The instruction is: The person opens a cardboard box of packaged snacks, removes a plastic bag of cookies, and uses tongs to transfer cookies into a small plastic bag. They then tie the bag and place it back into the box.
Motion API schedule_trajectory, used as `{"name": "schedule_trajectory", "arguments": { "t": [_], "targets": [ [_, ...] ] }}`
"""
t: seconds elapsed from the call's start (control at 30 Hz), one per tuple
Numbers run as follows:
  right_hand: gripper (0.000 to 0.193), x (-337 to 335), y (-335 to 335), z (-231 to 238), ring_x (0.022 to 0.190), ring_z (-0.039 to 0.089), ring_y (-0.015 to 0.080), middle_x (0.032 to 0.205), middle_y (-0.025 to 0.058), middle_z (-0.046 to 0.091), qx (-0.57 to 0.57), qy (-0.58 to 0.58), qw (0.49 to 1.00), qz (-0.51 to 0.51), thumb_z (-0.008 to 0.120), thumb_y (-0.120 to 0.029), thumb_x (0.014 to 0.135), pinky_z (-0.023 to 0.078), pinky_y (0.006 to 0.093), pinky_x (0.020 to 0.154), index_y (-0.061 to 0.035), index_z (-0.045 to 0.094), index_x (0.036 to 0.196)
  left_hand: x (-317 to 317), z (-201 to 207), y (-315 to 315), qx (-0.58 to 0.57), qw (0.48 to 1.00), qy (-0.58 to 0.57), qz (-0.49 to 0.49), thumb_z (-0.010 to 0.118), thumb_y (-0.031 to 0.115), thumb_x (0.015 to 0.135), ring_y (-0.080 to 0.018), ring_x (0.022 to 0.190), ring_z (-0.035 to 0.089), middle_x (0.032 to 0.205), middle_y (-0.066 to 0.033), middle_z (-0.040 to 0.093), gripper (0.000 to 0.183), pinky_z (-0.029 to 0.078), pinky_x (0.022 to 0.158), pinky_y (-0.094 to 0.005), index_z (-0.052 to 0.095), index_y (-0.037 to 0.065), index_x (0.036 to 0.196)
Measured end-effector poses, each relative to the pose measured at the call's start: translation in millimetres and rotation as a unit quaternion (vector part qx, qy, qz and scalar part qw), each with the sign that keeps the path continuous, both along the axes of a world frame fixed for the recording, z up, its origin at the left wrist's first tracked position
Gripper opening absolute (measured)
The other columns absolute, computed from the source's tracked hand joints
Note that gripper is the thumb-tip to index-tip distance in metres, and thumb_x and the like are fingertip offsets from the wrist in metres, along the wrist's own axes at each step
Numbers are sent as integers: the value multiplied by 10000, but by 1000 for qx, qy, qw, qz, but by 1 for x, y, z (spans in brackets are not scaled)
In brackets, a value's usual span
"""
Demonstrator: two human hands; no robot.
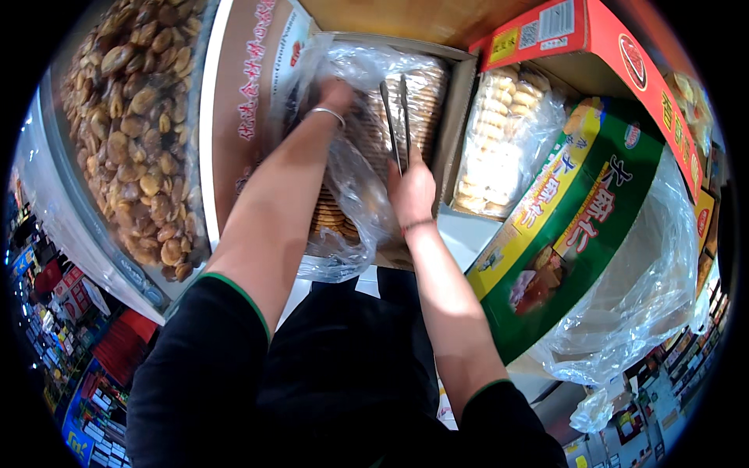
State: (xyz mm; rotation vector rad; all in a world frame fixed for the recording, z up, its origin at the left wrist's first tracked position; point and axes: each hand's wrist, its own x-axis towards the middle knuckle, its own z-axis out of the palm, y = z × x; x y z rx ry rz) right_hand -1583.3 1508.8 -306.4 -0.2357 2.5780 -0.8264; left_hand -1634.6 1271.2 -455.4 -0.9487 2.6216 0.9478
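My right hand is wrapped round a pair of metal tongs, whose two arms point away from me over the biscuits. Rows of thin round biscuits stand packed on edge in a cardboard box lined with a clear plastic bag. More biscuits show under the loose film at the near end. My left hand reaches into the far left part of this box, against the crumpled plastic; its fingers are hidden, so I cannot see whether it grips the film.
At left a clear bin holds brown shelled beans. On the right, pale round pastries lie wrapped inside an open red box. A green and yellow carton flap slants beside it, with clear plastic sheeting to its right.
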Motion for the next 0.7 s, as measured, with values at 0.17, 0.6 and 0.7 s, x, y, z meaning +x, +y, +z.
{"name": "schedule_trajectory", "arguments": {
  "t": [0.17,0.6,0.7],
  "targets": [
    [463,-39,-39,-40,920,633,402,970,221,667,31,-7,987,156,645,-235,835,503,474,796,-130,557,1278,60,71,84,93,995,19,12,528,146,837,-426,1202,476,1350,-293,441,614,403,1009,-454,334,-47,1387],
    [490,82,80,79,864,650,395,971,235,661,108,-85,978,158,665,-191,816,526,459,757,-33,545,1263,191,46,106,6,971,-237,-36,491,92,867,-393,1131,571,1309,-221,525,314,487,931,-439,653,59,1134],
    [424,96,89,79,878,654,360,959,182,657,133,-102,948,269,652,-172,808,529,435,773,-59,573,1208,165,125,104,75,975,-203,-48,555,56,843,-387,1116,571,1196,-224,594,280,458,956,-421,658,19,1101]
  ]
}}
